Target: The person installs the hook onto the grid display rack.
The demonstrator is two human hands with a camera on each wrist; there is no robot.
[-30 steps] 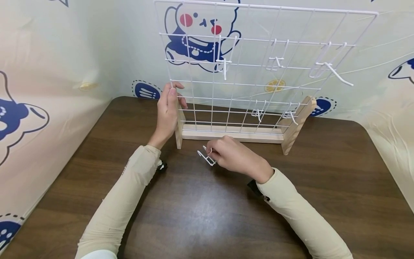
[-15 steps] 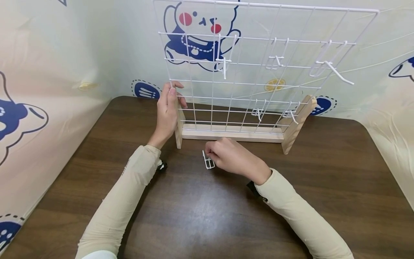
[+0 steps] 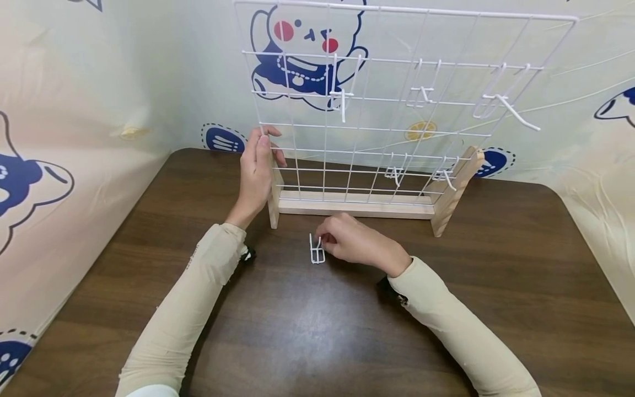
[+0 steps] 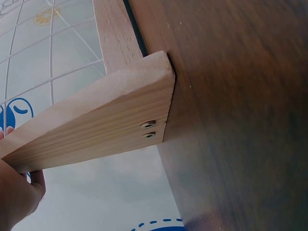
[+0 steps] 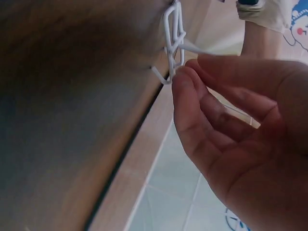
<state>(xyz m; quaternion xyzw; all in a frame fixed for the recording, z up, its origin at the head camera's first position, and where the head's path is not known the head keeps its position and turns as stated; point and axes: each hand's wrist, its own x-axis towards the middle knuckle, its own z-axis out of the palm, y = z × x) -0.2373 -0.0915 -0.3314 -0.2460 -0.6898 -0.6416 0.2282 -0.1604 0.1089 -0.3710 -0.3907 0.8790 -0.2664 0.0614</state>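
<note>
A white wire display hook (image 3: 317,261) is pinched between the thumb and fingers of my right hand (image 3: 354,240), low over the table in front of the rack. Its wire frame (image 5: 169,43) shows close up in the right wrist view. My left hand (image 3: 255,173) grips the left wooden post (image 3: 274,207) of a white wire grid rack (image 3: 426,10). In the left wrist view, fingers show on both sides of that post (image 4: 106,120). Several similar hooks hang on the grid, among them a long one (image 3: 516,114) at upper right.
A pale wooden crossbar (image 3: 357,206) joins the left post to the right post (image 3: 458,190). The rack stands towards the back of a dark brown table (image 3: 307,342). Behind and beside it hangs a cartoon-printed sheet (image 3: 149,77).
The hook has turned in my right hand, its bottom swinging towards me and its prongs now pointing towards the rack. The right hand has shifted slightly; the left keeps its grip.
</note>
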